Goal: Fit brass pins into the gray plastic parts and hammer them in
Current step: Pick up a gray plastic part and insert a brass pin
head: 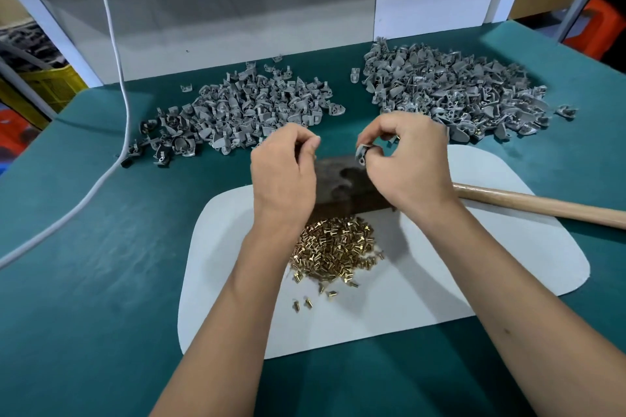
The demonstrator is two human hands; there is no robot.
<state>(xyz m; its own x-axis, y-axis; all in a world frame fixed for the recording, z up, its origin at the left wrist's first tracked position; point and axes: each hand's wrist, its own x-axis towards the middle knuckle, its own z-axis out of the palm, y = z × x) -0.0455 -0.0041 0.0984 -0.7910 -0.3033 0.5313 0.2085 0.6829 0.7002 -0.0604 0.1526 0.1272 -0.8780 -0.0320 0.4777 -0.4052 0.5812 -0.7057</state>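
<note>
We're mid-batch, not near the end. Right pile [454,88] by the far right edge of the mat looks like the done side: brass glints show in parts along its near edge. Left pile [237,112] shows no brass that we can see, so we judge it as the stock still to do. It's big, and the pins [335,247] on the white sheet [440,264] are still a fat heap, so plenty is left.

Current cycle: right hand [403,166] pinches one gray part [361,155] between thumb and fingertips, held in the air just above the dark block [342,189]. Part's long axis runs roughly vertical in view, small round eye at the bottom, pointing down toward the block. We can't tell if a pin is already seated in it.

Left hand [283,169] has its fingers curled tight, fingertips pinched together close to the part. Likely holding a pin, but too small to see, so we can't tell what's in it.

Hammer handle [542,205] lies on the sheet to the right, untouched, head hidden behind the right wrist. So this part is at the fit step; hammering not yet done.

White cable [118,95] trails over the green mat [101,281] on the left, well apart from the work.
</note>
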